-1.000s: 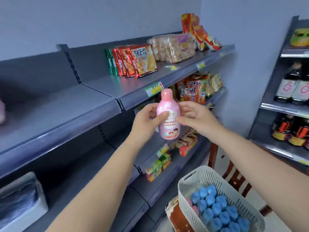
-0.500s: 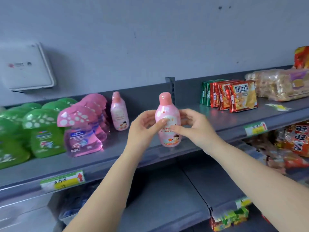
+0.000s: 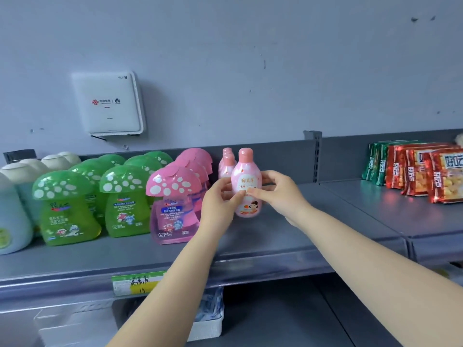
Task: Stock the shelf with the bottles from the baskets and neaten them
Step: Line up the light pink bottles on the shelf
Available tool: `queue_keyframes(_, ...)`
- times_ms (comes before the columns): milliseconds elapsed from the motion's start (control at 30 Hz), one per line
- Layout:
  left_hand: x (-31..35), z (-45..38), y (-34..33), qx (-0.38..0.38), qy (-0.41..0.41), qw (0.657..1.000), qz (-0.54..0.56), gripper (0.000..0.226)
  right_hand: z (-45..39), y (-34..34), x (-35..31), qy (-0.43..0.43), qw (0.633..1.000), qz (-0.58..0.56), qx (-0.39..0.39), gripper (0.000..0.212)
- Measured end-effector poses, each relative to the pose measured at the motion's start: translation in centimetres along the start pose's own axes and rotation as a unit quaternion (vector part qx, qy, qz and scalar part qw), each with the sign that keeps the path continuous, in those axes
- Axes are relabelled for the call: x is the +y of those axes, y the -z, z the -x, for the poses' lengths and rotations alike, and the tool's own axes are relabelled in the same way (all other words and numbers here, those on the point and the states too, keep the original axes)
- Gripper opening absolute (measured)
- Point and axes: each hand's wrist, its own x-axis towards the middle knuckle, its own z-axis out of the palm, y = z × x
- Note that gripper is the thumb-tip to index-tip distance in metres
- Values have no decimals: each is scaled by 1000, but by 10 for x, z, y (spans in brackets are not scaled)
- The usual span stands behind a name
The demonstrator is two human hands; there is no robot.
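A pink bottle (image 3: 246, 181) with a pink cap and a cartoon label stands upright on the grey shelf (image 3: 288, 244). My left hand (image 3: 220, 201) grips its left side, thumb across the label. From the right, my right hand (image 3: 278, 191) pinches the bottle with thumb and fingers. Right behind it stand more pink bottles (image 3: 226, 164) of the same kind in a row. Pink mushroom-capped bottles (image 3: 175, 204) stand just left of my left hand.
Green mushroom bottles (image 3: 67, 209) and pale blue bottles (image 3: 12, 209) fill the shelf's left part. Red and green snack packs (image 3: 423, 169) stand at the right. A white router box (image 3: 107, 103) hangs on the wall. A white basket (image 3: 210, 321) sits on the lower shelf.
The view swung left from the basket to the shelf. Both hands carried the pink bottle up and back, setting it in front of the row of same pink bottles.
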Motion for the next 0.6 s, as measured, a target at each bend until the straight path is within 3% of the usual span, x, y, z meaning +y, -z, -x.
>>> queue_keyframes(200, -15, -14, -3, 32, 20, 996, -83, 41, -21, -16, 12, -13, 1000, 5, -20, 34)
queue_keyframes(433, -23, -19, -5, 55, 34, 988, -140, 30, -32, -29, 15, -4, 999, 24, -31, 36)
queue_keyframes(600, -27, -21, -4, 31, 73, 982, -171, 33, -31, -34, 21, 4, 997, 64, -36, 38)
